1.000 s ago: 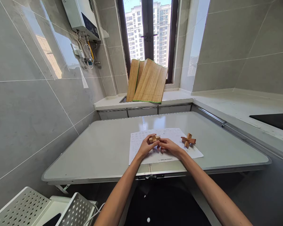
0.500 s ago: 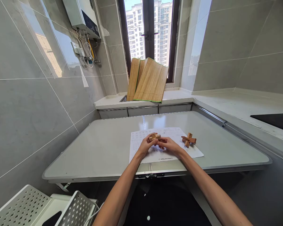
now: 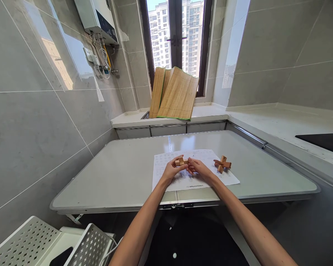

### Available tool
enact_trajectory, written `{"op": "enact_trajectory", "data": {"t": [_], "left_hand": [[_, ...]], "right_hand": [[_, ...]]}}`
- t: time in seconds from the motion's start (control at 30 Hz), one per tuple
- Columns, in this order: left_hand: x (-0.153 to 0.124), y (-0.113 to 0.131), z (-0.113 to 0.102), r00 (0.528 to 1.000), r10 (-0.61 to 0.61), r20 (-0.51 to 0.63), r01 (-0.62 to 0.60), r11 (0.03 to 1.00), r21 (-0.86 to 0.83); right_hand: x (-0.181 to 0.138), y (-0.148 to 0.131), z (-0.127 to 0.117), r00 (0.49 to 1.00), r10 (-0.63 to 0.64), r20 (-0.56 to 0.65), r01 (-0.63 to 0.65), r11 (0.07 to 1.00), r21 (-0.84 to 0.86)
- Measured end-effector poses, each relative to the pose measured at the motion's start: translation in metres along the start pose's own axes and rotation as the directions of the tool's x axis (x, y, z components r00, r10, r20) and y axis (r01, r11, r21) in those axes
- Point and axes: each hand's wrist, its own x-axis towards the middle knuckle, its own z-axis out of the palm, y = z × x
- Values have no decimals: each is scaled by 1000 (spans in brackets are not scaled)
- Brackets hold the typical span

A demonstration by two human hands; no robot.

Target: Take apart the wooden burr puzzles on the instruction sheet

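Head view: over the printed sheet (image 3: 161, 168), I am judging the wooden block piece (image 3: 181, 162) to be undergoing two-handed adjusting, the next move calling for firm left support. The left hand (image 3: 171, 171) is pinching it between thumb and fingers; the right hand (image 3: 199, 170) is resting curled beside it, grip unclear. A second wooden piece (image 3: 222, 164) is lying across the sheet's right edge.

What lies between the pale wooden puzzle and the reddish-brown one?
In the head view, the person's right hand and a stretch of printed paper lie between the pale wooden puzzle in the left hand and the reddish-brown puzzle.
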Motion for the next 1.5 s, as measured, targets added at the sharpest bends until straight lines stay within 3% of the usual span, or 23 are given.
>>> {"op": "enact_trajectory", "data": {"t": [0.47, 0.7, 0.97, 1.5], "left_hand": [[-4, 9, 4, 998, 30, 51, -34, 997, 65], [-5, 10, 5, 998, 59, 24, -62, 989, 131], [-8, 8, 11, 982, 164, -94, -133, 954, 268], [-6, 7, 10, 978, 171, -120, -120, 930, 348]], "right_hand": [[-12, -10, 0, 972, 61, 228, -65, 998, 11], [-12, -9, 0, 988, 17, 155, -8, 998, -64], [-6, 1, 5, 999, -19, 29, 23, 989, -147], [-5, 2, 4, 999, -22, 30, 25, 995, -96]]}}
